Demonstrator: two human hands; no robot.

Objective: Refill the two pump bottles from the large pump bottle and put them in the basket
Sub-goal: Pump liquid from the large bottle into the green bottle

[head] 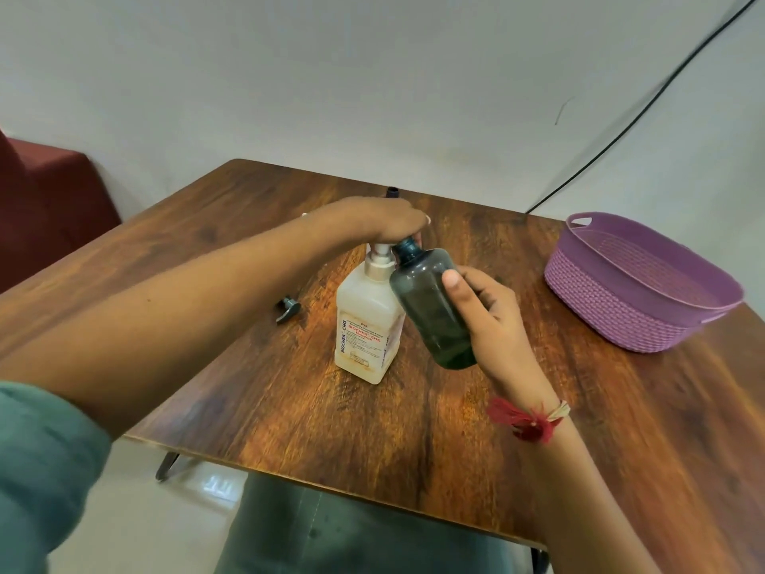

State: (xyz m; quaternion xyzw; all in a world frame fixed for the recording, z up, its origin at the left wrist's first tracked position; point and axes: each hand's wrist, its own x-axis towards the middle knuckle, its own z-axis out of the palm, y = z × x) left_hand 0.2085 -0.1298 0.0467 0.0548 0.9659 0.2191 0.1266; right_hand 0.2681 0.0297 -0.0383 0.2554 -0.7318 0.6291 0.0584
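The large pump bottle [364, 325], pale and cloudy with red print on its label, stands upright near the middle of the wooden table [289, 408]. The person's left hand [389, 221] lies over its white pump head, fingers bent down around the top so that the nozzle is mostly hidden beneath them. The right hand [484, 321] grips a dark see-through bottle [430, 308] around its body, thumb across the front and fingers behind. This bottle is lifted off the table and tilted, its uncapped neck leaning up against the pump head right under the left hand's fingers, its side touching the large bottle. A red thread band [525, 420] is tied around the right wrist. To the left of the large bottle a loose dark pump top [287, 309] lies on the table, well apart from it. Behind the left hand a small dark cap or neck [392, 191] pokes up; I cannot tell what it belongs to. The purple woven-look basket [600, 312] sits at the table's right side, away from both bottles, with nothing showing inside it.
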